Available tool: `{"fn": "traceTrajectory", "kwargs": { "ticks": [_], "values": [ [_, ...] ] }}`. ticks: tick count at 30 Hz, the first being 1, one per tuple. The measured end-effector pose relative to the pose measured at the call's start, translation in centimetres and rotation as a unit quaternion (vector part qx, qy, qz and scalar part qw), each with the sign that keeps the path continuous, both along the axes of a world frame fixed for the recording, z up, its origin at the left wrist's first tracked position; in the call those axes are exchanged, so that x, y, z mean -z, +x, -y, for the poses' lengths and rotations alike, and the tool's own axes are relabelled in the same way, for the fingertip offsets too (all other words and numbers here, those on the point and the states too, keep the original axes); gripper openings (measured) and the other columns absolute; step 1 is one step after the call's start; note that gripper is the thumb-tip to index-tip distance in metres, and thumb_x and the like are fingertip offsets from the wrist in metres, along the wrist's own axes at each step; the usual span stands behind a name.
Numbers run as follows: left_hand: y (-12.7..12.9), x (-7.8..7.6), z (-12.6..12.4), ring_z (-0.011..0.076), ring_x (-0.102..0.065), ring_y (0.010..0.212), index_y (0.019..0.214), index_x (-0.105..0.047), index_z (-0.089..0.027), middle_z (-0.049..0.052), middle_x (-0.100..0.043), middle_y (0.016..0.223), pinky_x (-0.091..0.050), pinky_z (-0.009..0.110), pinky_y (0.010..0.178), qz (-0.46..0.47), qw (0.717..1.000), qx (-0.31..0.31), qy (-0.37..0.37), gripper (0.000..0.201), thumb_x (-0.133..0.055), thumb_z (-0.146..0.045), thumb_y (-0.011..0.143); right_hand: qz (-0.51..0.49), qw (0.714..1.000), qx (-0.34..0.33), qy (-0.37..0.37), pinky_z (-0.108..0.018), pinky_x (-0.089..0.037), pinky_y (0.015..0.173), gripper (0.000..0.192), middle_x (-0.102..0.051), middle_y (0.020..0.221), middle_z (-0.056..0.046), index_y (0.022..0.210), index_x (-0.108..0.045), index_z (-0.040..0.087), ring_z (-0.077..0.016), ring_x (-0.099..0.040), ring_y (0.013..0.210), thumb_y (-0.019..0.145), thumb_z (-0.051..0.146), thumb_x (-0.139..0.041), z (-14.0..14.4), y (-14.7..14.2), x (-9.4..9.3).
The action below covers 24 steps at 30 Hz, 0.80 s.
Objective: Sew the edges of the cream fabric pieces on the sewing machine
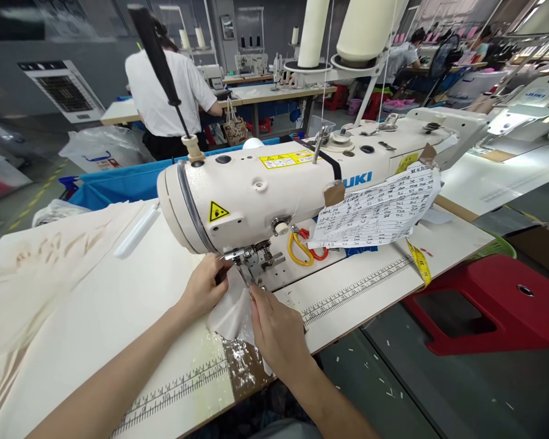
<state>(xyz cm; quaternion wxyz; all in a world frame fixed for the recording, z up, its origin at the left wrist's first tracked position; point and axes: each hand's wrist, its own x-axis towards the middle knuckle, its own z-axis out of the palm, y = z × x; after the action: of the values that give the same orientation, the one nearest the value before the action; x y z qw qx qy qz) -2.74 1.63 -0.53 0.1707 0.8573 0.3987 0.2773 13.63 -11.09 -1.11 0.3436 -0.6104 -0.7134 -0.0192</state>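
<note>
Under the head of a white sewing machine (238, 183), my left hand (205, 285) has its fingertips pinched together by the needle area. What they hold is too small to make out. My right hand (279, 329) is closed just to the right and nearer to me. A slim metal piece (244, 272) runs from its fingertips up toward the presser foot; whether the hand grips it or it belongs to the machine is unclear. Pale white fabric (231, 311) hangs below and between both hands, over the front of the machine bed.
Scissors with yellow and red handles (301, 249) lie behind the needle area. A written sheet (375, 210) is taped to the machine arm. A tape measure (419, 263) hangs over the table edge. Fabric pieces (32, 274) lie left; a red stool (498, 299) stands right. A co-worker (169, 91) sits beyond.
</note>
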Motion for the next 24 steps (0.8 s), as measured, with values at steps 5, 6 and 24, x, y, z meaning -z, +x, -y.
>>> {"fn": "traceTrajectory", "kwargs": {
  "ticks": [5,6,24],
  "values": [
    [-0.03,0.14,-0.23,0.0222,-0.061,0.081,0.084,-0.058,-0.020,0.006,-0.065,0.086,-0.051,0.034,0.069,0.000,1.000,-0.005,0.012,0.016,-0.043,-0.022,0.079,0.004,1.000,0.003,0.007,-0.029,-0.052,0.054,0.030,-0.075,0.094,-0.009,0.121,-0.063,0.007,-0.0199,-0.073,0.075,0.101,0.011,-0.041,0.05,0.05,0.07],
    [-0.09,0.19,-0.29,0.0215,-0.061,0.080,0.082,-0.057,-0.020,0.006,-0.065,0.086,-0.050,0.034,0.068,0.006,1.000,-0.008,0.004,0.015,-0.043,-0.024,0.081,0.005,1.000,0.004,0.007,-0.029,-0.052,0.055,0.030,-0.075,0.094,-0.009,0.121,-0.063,0.007,-0.0199,-0.073,0.076,0.101,0.011,-0.041,0.04,0.08,0.07],
    [-0.31,0.15,-0.16,0.0190,-0.061,0.077,0.085,-0.057,-0.020,0.004,-0.066,0.084,-0.050,0.030,0.064,0.000,0.990,0.030,0.138,0.018,-0.042,-0.011,0.082,0.025,1.000,0.014,-0.002,-0.028,-0.050,0.055,0.029,-0.075,0.092,-0.009,0.120,-0.063,0.008,-0.0187,-0.072,0.075,0.098,0.012,-0.044,-0.02,-0.03,-0.01]
  ]
}}
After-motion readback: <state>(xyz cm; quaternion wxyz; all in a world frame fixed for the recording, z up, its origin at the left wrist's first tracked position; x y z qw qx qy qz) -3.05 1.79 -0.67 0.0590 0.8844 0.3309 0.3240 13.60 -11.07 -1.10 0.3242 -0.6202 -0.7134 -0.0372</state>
